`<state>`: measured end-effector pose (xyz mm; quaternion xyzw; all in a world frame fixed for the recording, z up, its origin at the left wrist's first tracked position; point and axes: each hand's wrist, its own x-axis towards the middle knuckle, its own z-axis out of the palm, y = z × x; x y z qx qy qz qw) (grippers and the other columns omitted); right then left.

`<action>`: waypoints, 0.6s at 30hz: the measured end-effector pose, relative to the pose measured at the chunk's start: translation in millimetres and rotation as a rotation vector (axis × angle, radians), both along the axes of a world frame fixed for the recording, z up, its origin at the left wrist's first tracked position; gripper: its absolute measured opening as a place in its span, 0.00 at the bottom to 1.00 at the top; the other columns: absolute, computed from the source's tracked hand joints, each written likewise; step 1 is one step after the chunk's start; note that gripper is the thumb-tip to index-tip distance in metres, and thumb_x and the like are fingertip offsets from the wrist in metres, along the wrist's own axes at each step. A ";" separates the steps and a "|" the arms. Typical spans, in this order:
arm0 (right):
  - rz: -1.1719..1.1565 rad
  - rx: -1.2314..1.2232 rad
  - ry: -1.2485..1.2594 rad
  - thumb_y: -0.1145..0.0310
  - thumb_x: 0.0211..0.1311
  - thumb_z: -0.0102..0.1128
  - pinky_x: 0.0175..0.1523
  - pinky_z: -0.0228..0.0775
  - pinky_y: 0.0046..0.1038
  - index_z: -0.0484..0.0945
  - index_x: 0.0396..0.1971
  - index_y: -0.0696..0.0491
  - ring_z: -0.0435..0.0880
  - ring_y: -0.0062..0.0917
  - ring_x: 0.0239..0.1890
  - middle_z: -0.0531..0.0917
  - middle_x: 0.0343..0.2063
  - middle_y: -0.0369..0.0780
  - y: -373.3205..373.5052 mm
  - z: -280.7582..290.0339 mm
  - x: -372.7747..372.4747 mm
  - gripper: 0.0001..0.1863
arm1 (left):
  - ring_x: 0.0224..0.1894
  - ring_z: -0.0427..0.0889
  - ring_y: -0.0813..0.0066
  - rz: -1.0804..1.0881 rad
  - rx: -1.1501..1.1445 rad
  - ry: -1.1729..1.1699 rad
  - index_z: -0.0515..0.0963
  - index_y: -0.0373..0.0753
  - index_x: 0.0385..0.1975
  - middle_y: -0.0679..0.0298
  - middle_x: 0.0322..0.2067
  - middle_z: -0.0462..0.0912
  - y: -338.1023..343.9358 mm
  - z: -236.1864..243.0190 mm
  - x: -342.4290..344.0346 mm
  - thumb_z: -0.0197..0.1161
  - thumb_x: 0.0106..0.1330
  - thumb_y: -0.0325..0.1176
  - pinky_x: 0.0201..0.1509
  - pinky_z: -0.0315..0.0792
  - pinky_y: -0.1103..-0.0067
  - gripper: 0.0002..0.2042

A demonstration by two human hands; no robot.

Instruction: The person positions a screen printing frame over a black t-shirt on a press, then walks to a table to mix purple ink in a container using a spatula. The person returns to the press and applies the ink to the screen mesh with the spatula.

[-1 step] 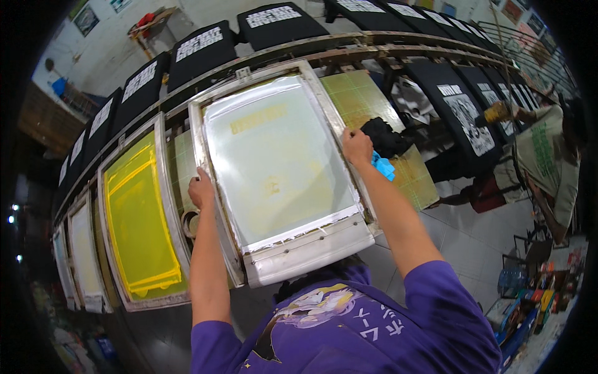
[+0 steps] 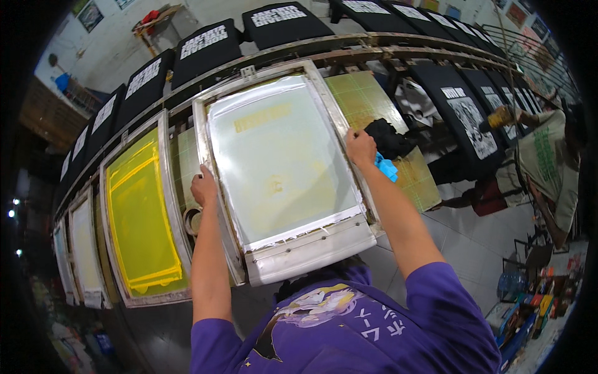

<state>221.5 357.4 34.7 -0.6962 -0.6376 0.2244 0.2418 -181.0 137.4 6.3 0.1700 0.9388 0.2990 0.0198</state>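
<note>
Screen frame (image 2: 283,168) sits beside gridded board (image 2: 356,96), above tiles (image 2: 464,240).

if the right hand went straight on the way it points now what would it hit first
Likely the right rail of the silver-grey rectangular metal screen frame, which the right hand already touches. Beyond that seems to come the pale, whitish mesh panel, though depth is unclear.
</note>
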 end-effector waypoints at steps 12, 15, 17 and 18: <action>0.009 -0.009 -0.057 0.45 0.68 0.48 0.58 0.73 0.47 0.86 0.44 0.56 0.84 0.52 0.49 0.86 0.42 0.55 4.2 -4.9 1.2 0.29 | 0.49 0.83 0.41 0.039 0.010 -0.040 0.83 0.29 0.44 0.41 0.44 0.85 1.8 19.6 16.6 0.46 0.71 0.61 0.55 0.75 0.55 0.35; 0.015 -0.006 -0.063 0.45 0.68 0.47 0.58 0.73 0.47 0.86 0.44 0.56 0.83 0.52 0.50 0.86 0.42 0.55 6.0 -6.8 0.2 0.29 | 0.49 0.82 0.41 0.035 0.015 -0.031 0.83 0.28 0.44 0.40 0.44 0.85 -1.1 18.0 12.8 0.46 0.71 0.61 0.55 0.75 0.55 0.35; 0.013 -0.003 -0.072 0.45 0.69 0.47 0.58 0.72 0.47 0.86 0.44 0.56 0.83 0.52 0.50 0.86 0.42 0.55 6.9 -8.3 1.2 0.29 | 0.49 0.82 0.40 0.030 0.003 -0.037 0.83 0.28 0.43 0.40 0.44 0.84 0.2 19.9 14.4 0.46 0.71 0.61 0.55 0.74 0.55 0.35; 0.012 -0.003 -0.077 0.45 0.69 0.47 0.58 0.72 0.47 0.86 0.44 0.56 0.83 0.52 0.50 0.86 0.42 0.55 7.4 -9.2 1.5 0.29 | 0.49 0.82 0.40 0.027 -0.003 -0.039 0.83 0.28 0.43 0.40 0.44 0.84 0.7 21.1 15.1 0.46 0.71 0.61 0.55 0.74 0.55 0.35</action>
